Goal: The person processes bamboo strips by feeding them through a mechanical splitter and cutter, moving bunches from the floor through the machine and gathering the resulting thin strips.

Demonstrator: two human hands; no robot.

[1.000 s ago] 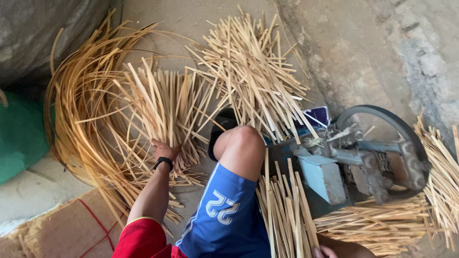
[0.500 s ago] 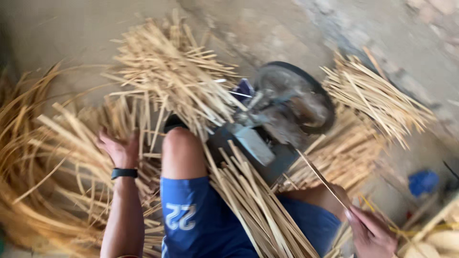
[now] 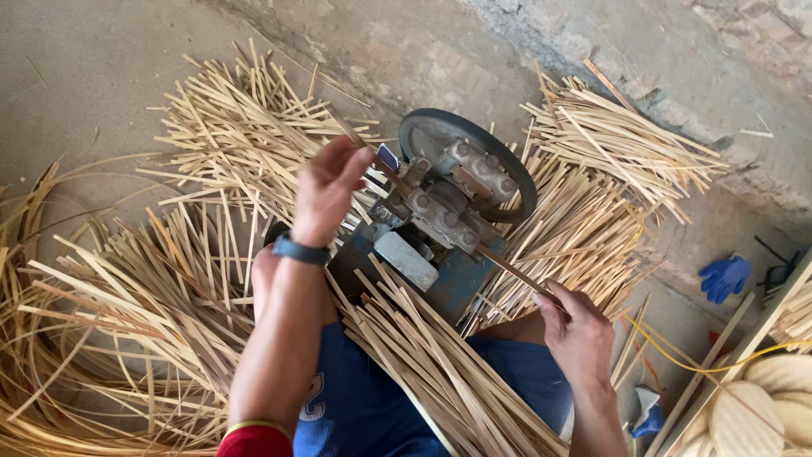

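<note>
Nearest you, a sheaf of bamboo strips (image 3: 440,372) lies across your lap, slanting toward the floor's near edge. Your right hand (image 3: 579,334) is closed around one thin strip (image 3: 507,264), pinching its near end and aiming it into the small blue-based roller machine (image 3: 448,224) on the floor. Your left hand (image 3: 326,190), wristband (image 3: 298,250) showing, has its fingers pressed on the strip's far end where it leaves the rollers (very close to them). Fingers could get drawn in, I judge, or the strip could snap if pulled off-line. Beyond lie heaps of cut strips (image 3: 245,127) and a blue glove (image 3: 724,276).
</note>
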